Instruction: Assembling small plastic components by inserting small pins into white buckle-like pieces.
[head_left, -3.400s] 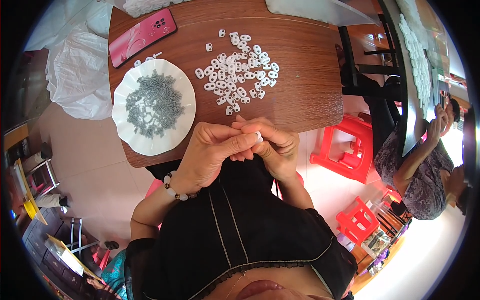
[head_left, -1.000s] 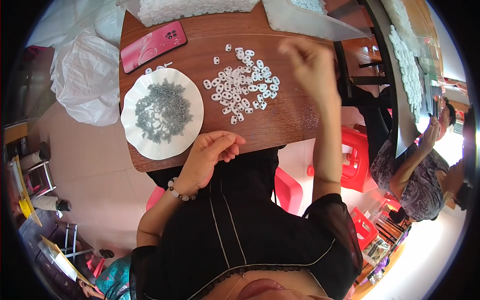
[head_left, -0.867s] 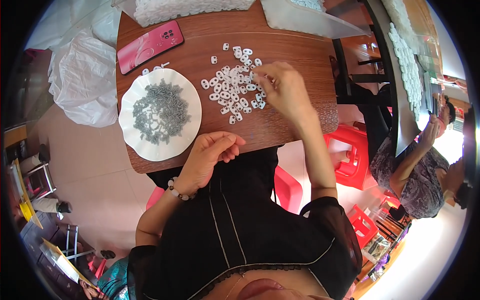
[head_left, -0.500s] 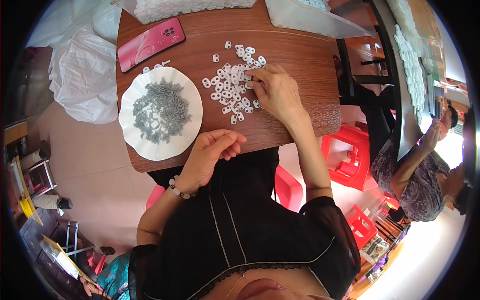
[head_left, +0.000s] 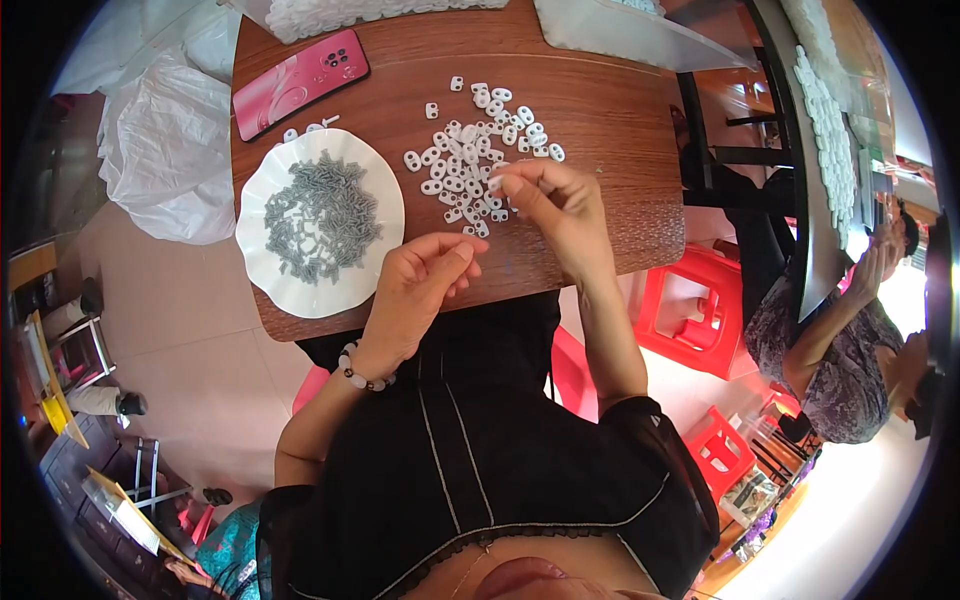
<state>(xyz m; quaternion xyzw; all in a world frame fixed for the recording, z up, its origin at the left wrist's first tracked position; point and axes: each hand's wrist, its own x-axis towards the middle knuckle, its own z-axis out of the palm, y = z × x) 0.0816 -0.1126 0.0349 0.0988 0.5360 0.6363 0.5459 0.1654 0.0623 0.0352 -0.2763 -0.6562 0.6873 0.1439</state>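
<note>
On my feed, the right hand (head_left: pixel 567 208) pinches a white plastic piece (head_left: pixel 494 184); whether the left hand (head_left: pixel 412 288) grips anything, I cannot tell.

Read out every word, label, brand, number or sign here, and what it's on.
No text can be read.
Pink phone: any lettering on its back is too small.
White plate and small white pieces: no print visible.
Background items at lower right: too small and blurred.
</note>
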